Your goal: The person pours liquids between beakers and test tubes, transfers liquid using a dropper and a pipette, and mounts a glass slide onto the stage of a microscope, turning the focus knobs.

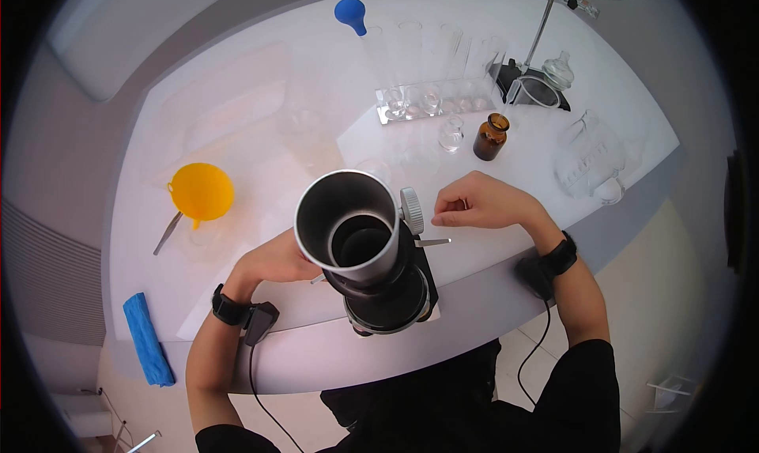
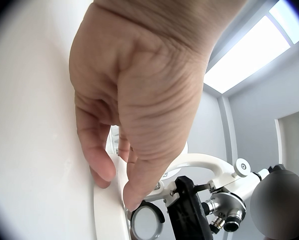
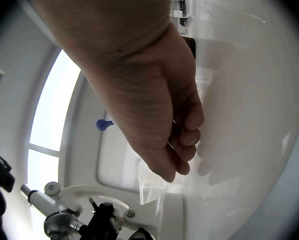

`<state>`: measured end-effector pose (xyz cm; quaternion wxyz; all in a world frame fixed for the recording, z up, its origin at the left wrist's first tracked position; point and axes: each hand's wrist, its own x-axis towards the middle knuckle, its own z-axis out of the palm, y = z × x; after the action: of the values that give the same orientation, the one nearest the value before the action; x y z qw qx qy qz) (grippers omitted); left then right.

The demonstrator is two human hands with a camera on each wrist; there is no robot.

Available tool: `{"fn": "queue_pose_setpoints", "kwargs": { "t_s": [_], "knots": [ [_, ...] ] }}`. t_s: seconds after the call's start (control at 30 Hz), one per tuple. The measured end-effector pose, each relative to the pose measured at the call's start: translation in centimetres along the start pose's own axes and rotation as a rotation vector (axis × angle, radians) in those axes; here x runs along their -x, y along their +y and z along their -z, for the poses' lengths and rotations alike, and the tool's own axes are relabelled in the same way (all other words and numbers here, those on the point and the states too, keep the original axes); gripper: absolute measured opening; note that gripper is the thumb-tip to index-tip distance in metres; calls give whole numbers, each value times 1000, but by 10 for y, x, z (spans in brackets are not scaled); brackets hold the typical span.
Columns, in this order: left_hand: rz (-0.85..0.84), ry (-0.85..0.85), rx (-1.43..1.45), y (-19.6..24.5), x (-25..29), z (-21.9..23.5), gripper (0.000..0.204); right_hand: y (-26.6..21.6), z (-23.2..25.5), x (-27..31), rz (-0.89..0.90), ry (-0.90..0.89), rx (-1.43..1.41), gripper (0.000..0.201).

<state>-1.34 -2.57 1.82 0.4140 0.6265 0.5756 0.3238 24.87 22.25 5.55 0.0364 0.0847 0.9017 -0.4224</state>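
Observation:
A microscope with a black and silver upper part (image 1: 348, 224) fills the middle of the head view. To its left, the left hand (image 1: 278, 257) reaches low behind the tube, its fingers partly hidden there. The left wrist view has the left hand (image 2: 134, 100) with fingers and thumb on either side of the white base (image 2: 110, 215), gripping its end. On the microscope's right, the right hand (image 1: 486, 201) hovers near the silver knob (image 1: 411, 210), apart from it. Loosely curled and holding nothing, the right hand (image 3: 154, 95) is over the white table in the right wrist view.
A yellow funnel (image 1: 202, 190), metal tweezers (image 1: 168, 233) and a blue cloth (image 1: 148, 338) lie left. Beyond the microscope are a blue bulb (image 1: 349, 13), a test-tube rack (image 1: 435, 100), a brown bottle (image 1: 491, 137), glassware (image 1: 585, 160) and a stand (image 1: 542, 26).

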Motion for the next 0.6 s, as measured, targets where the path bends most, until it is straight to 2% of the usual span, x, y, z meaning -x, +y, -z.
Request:
{"fn": "queue_pose_setpoints", "kwargs": {
  "t_s": [0.17, 0.37, 0.4, 0.43, 0.5, 0.53, 0.6],
  "knots": [
    [-101, 48, -59, 11, 5, -1, 45, 1, 1, 0, 22, 4, 5, 26],
    [-211, 26, -170, 29, 11, 4, 46, 5, 0, 2, 70, 35, 3, 25],
    [-128, 8, -287, 21, 15, 6, 48, 5, 0, 1, 69, 18, 14, 25],
    [-124, -4, -301, 27, 16, 4, 48, 5, 0, 1, 75, 32, 4, 25],
    [-160, 46, -78, 41, 14, -3, 48, 5, 1, 3, 58, 20, 5, 26],
    [-69, 8, -147, 48, 16, -4, 48, 5, 1, 3, 63, 36, 0, 26],
    [-91, 36, -224, 57, 13, -12, 49, 8, -1, 3, 63, 25, -36, 26]
  ]
}}
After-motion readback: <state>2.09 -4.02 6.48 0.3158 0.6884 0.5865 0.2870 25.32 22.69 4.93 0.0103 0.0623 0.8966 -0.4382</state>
